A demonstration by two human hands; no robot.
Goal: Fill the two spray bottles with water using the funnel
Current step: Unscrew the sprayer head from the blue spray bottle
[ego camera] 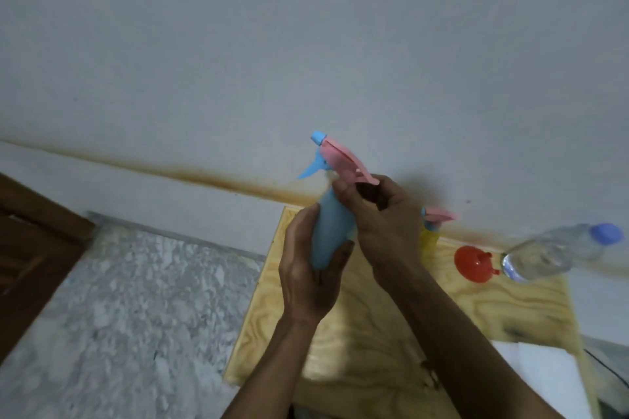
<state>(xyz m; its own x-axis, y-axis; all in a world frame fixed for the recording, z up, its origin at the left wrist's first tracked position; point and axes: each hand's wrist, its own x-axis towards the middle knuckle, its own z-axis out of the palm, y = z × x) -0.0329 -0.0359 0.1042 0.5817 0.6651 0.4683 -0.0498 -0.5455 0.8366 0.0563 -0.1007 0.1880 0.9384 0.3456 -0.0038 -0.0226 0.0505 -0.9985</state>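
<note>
Two hands, left hand [308,269] and right hand [381,221], grip the smooth blue spray bottle [332,231].

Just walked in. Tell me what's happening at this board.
A person holds the blue spray bottle up above the wooden board. The left hand grips its body, and the right hand grips the neck just below the pink spray head, which is still on. The yellow spray bottle, the red funnel and the clear water bottle, capped in blue, wait on the board to the right. No filling has started.
</note>
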